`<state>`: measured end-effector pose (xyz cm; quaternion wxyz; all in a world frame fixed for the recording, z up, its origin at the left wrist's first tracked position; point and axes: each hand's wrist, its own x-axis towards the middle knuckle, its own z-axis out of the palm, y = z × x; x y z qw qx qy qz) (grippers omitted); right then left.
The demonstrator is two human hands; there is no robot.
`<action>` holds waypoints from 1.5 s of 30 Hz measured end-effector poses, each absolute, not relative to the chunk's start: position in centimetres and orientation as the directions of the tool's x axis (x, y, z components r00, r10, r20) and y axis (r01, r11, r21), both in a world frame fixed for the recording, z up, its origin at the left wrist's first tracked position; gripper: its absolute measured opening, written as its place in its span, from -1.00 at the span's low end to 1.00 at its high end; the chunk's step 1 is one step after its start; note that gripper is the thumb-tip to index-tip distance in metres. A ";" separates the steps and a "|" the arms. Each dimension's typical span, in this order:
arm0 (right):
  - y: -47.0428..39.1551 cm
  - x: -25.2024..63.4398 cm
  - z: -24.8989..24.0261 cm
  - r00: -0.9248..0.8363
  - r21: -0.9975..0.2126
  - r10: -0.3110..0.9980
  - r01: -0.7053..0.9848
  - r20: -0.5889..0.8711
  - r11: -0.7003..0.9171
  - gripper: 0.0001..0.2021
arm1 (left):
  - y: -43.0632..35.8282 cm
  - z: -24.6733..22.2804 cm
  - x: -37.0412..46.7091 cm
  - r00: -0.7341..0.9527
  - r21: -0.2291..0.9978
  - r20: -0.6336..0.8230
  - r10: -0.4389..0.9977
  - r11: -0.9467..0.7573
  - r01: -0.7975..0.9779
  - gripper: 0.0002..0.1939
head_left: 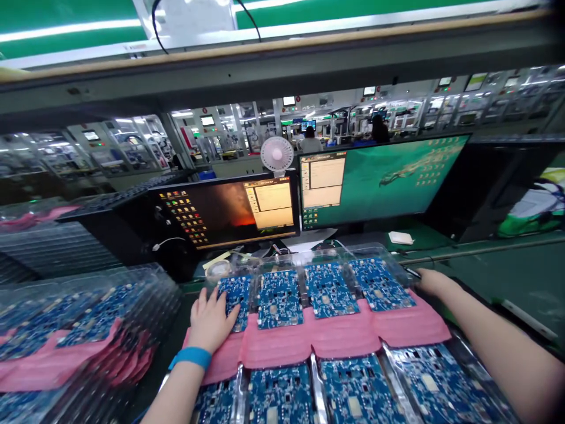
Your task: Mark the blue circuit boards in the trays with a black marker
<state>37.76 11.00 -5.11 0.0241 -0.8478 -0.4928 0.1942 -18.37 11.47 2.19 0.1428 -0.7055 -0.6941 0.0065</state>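
Observation:
A clear plastic tray (399,268) in front of me holds rows of blue circuit boards (329,288) with a pink foam sheet (348,333) lying across its middle. My left hand (212,321), with a blue wristband, rests flat on the tray's left side, fingers spread over the leftmost board (238,290) and the pink sheet. My right hand (430,281) lies at the tray's right edge, beside the rightmost board (382,284); its fingers are partly hidden behind the tray's rim. Neither hand visibly lifts anything.
A stack of similar trays with boards and pink sheets (75,335) stands at the left. Two monitors (229,212) (379,176) and a small white fan (276,154) stand behind the tray. A shelf runs overhead. People sit at far workstations.

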 end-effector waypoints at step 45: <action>9.7 17.7 3.0 0.091 -0.351 0.996 0.933 0.014 -0.080 -0.93 | 11.2 1.7 -18.4 0.104 -0.101 0.129 0.986 -0.092 0.991 -0.43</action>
